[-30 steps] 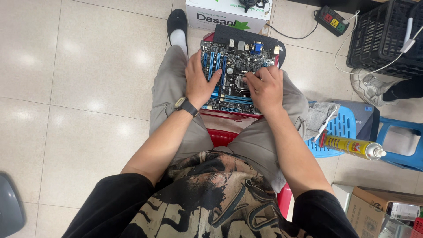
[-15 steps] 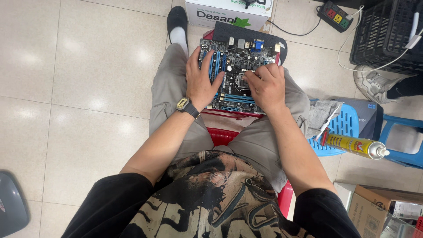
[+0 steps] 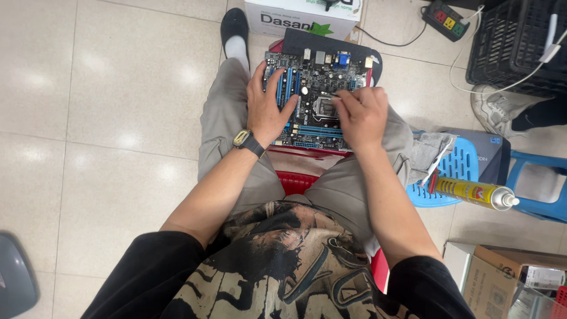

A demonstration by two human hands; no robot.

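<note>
while the person sits on a red plastic stool [image 3: 295, 177], a computer motherboard [image 3: 316, 97] lies flat across their knees, its blue slots running lengthwise and a square metal socket near its middle. the left hand [image 3: 269, 109] rests palm down on the board's left part, fingers spread wide over the blue slots and thumb reaching toward the socket, holding nothing but steadying the board. a wristwatch [image 3: 247, 140] with a black strap sits on that wrist. the right hand [image 3: 360, 115] lies on the board's right part with fingers curled narrow and pinched together near the socket; whether something small is held between them i cannot tell. a black pad [image 3: 331, 44] lies under the far edge of the board. to the right, a yellow spray can [image 3: 472, 192] lies on its side on a blue plastic stool [image 3: 452, 168], beside a grey rag [image 3: 428, 150]. a white cardboard box [image 3: 301, 20] stands on the tiled floor [image 3: 106, 118] beyond the knees, and a power strip [image 3: 446, 20] lies further right.
</note>
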